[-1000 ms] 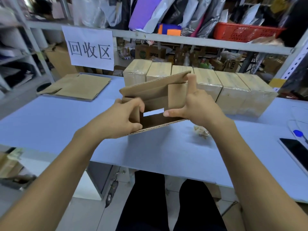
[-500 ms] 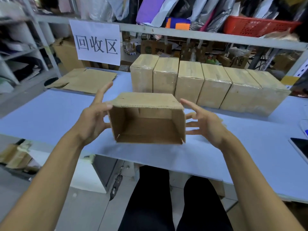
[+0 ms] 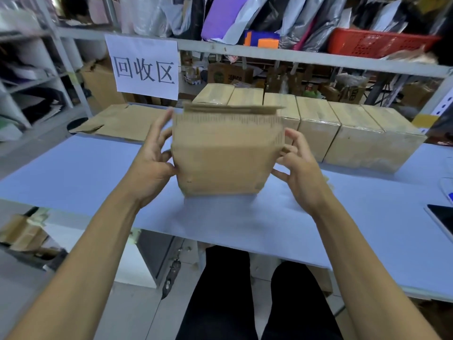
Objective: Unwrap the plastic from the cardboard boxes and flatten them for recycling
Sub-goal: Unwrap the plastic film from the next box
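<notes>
Rotated since the earlier frame, the open box (image 3: 226, 155) shows a closed panel above the desk's near edge (image 3: 220, 246). Left hand (image 3: 153, 159) and right hand (image 3: 297, 165), fingers spread, press its sides; apparently light, stiff, collapsible cardboard.

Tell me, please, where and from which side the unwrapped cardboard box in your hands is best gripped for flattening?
Probably by its two short ends, one from each side. The cardboard box stands broad face toward you, with the left hand and right hand already flanking those ends.
</notes>
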